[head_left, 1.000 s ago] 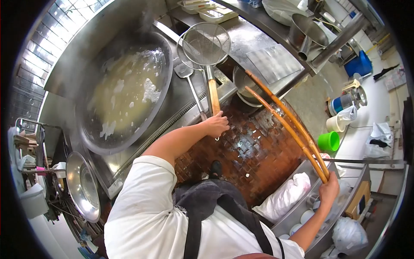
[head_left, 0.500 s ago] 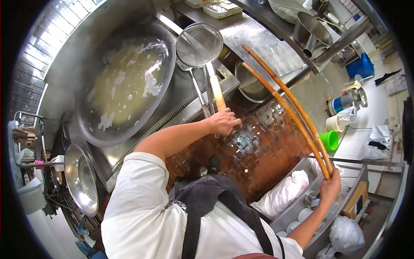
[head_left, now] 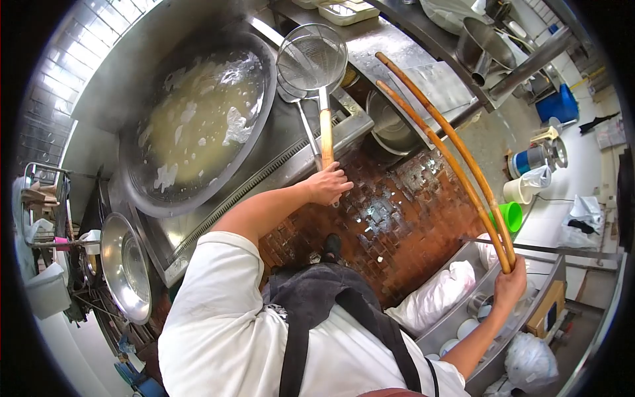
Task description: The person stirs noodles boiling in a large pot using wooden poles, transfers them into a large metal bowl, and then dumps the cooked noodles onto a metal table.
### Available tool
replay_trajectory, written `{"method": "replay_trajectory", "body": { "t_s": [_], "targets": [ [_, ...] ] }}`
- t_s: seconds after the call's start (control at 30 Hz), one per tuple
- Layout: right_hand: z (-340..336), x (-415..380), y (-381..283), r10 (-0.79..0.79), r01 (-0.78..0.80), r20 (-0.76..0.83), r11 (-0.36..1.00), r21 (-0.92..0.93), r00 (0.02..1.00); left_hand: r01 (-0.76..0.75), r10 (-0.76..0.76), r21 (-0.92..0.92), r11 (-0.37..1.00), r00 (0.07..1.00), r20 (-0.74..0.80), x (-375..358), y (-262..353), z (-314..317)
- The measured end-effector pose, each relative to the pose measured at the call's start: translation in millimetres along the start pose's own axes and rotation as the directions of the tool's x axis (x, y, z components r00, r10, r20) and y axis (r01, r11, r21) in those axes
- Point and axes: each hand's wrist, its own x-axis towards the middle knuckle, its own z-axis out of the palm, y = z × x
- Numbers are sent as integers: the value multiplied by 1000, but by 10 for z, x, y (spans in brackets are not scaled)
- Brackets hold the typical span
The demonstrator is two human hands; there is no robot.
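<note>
While the wok (head_left: 198, 126) of pale, foaming liquid steams at ten o'clock, the wooden handle of the strainer (head_left: 313, 59) is being gripped by the left hand (head_left: 327, 184), fingers closed round its lower end; the mesh bowl lies over the wok's rim at twelve o'clock, with a ladle (head_left: 301, 119) just beside it. Two long sticks (head_left: 450, 145) are held closed in the right hand (head_left: 510, 286) at four o'clock, their tips reaching up towards one o'clock. The step in hand is judged to be the taking up of the strainer. A lift clear of the ladle would be called for next, with the sticks kept off the wok. Compared with a second ago, the handle has been grasped rather than merely touched, and the sticks have been raised slightly.
</note>
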Motion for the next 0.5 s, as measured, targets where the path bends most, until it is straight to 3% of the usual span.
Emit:
{"method": "replay_trajectory", "body": {
  "t_s": [0.13, 0.23, 0.33, 0.4, 0.47, 0.5],
  "targets": [
    [-6, 22, -95, 18, -18, -7, 999, 32, 1000, 5, -6, -35, 999, 1000, -13, -37, 18, -21],
    [40, 19, -172, 16, -15, -3, 998, 59, 1000, 7, -11, -16, 1000, 969, -245, -72, 125, -131],
    [220, -26, -435, -48, 45, 13, 985, 168, 999, 250, -338, -332, 910, 910, -241, 20, 530, -399],
    [427, -95, -797, -108, 71, 188, 978, 195, 976, 449, -539, -751, 484, 829, 149, 38, 966, -826],
    [775, -288, -1316, -333, 192, 231, 857, 478, 914, 258, -525, -945, 199, 842, 120, 27, 1251, -747],
    [813, -467, -1739, -358, 170, 317, 853, 494, 878, 66, -548, -996, 58, 836, 24, 46, 1399, -627]
  ]
}}
